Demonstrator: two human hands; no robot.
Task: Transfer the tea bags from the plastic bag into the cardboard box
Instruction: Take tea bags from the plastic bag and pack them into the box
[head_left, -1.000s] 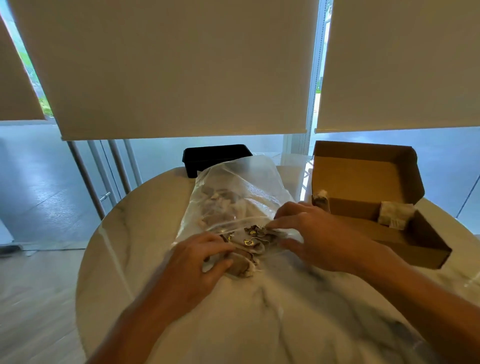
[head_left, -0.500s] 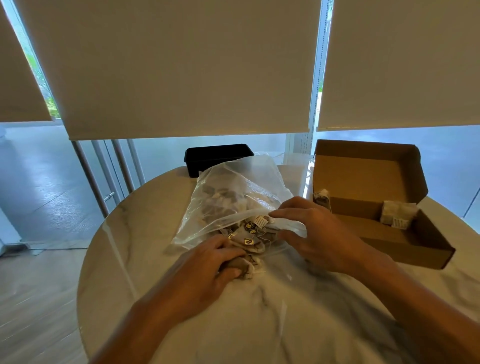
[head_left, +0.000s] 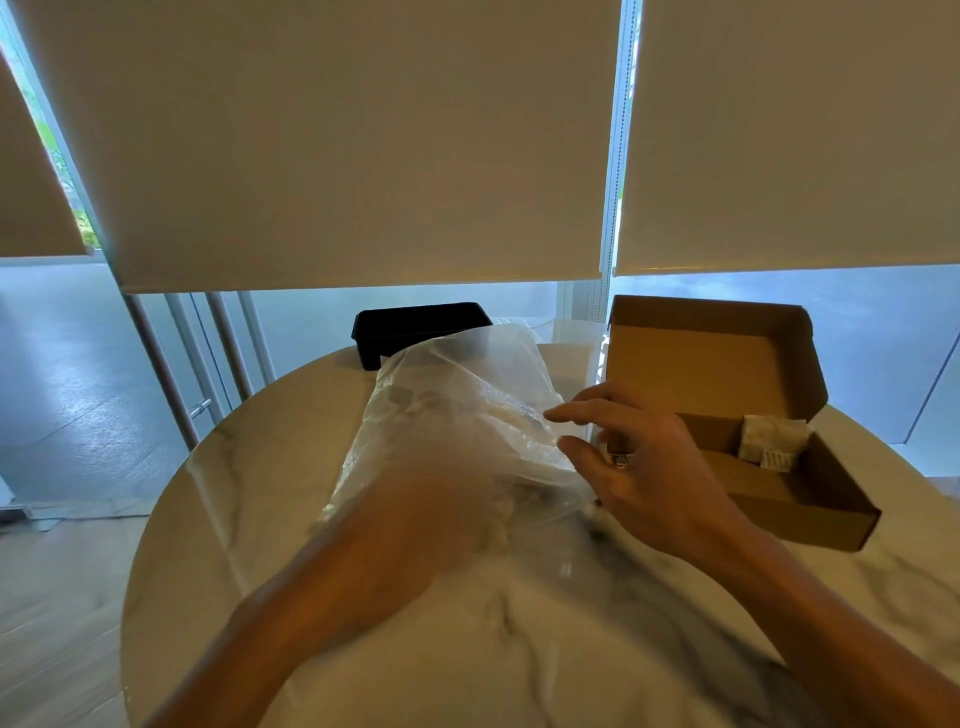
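At the mouth of the plastic bag (head_left: 457, 415), the left hand (head_left: 431, 525) is now pushed inside the film, where half a second ago it lay outside, pressing on a clump of tea bags at the opening; it shows only as a blur through the plastic, so whether its fingers are curled round anything I cannot tell. The right hand (head_left: 639, 467) has left that same clump and lifted off toward the cardboard box (head_left: 810, 499): its forefinger and thumb are stretched back toward the bag's right edge while the other fingers curl, and a small printed thing, probably a tea-bag tag, shows tucked under them, though too small to be sure. That suggests one bag is on its way across while the left hand digs for more. The bulk of the tea bags is still in the plastic bag, seen as dim grey shapes through the film. To the right of the plastic bag the cardboard box stands with its lid up, and one pale tea bag (head_left: 769, 441) leans in its far corner. Behind the plastic bag sits a black tray (head_left: 415, 327), all on a round marble table (head_left: 519, 649).
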